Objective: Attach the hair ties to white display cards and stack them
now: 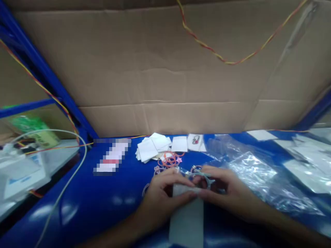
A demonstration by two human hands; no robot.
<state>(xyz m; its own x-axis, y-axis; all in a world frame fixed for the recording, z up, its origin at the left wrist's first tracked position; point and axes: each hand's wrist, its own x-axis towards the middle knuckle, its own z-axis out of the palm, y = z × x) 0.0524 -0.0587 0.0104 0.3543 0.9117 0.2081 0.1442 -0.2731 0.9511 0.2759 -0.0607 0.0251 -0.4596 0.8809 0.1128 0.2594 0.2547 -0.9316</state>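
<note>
My left hand (161, 194) pinches the top edge of a long pale card (186, 222) between thumb and fingers. On the same edge, close beside it, my right hand (229, 193) is also closed, thumb against the card. A thin pale green loop (207, 177), perhaps an elastic hair tie, shows at the right fingers; its far side is hidden. Behind the left hand lie several orange and pink loops (169, 158), one near a pink star charm (179, 160). The card hangs down towards me, its lower end outside the view.
White cards (148, 150) lie in a loose pile at the back, near a card with a dark loop on it (196, 142). Clear plastic bags (254, 172) spread on the right. A white cable (68, 182) curves over the blue table (103, 210). Cardboard (165, 69) walls off the back.
</note>
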